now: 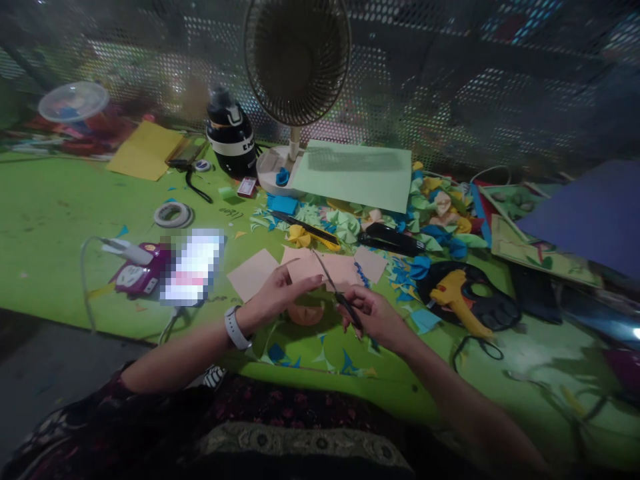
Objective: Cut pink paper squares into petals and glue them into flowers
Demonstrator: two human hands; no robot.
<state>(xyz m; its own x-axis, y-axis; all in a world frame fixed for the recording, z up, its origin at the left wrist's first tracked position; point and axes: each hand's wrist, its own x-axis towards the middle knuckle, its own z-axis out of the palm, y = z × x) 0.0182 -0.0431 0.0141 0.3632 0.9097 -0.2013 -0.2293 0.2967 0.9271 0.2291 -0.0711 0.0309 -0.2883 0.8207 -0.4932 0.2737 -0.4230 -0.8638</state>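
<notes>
My right hand (375, 315) is closed round the dark handles of a pair of scissors (349, 308), whose blades are parted and point up and left across peach paper (330, 268). My left hand (277, 293), with a white watch on its wrist, grips the peach paper from the left, thumb stretched toward the blades. Just below the hands lies a rounded peach paper piece (306, 315). A square peach sheet (253, 273) rests left of my left hand. Right of the blades, a small blue strip (361, 273) lies on the peach paper.
Behind my hands are a stapler (393, 239), a cutter knife (310, 230) and a heap of folded paper pieces (440, 207). A yellow glue gun (463, 303) lies at right. A fan (295, 67), black bottle (233, 137), tape roll (173, 215) and phone (194, 268) stand or lie around.
</notes>
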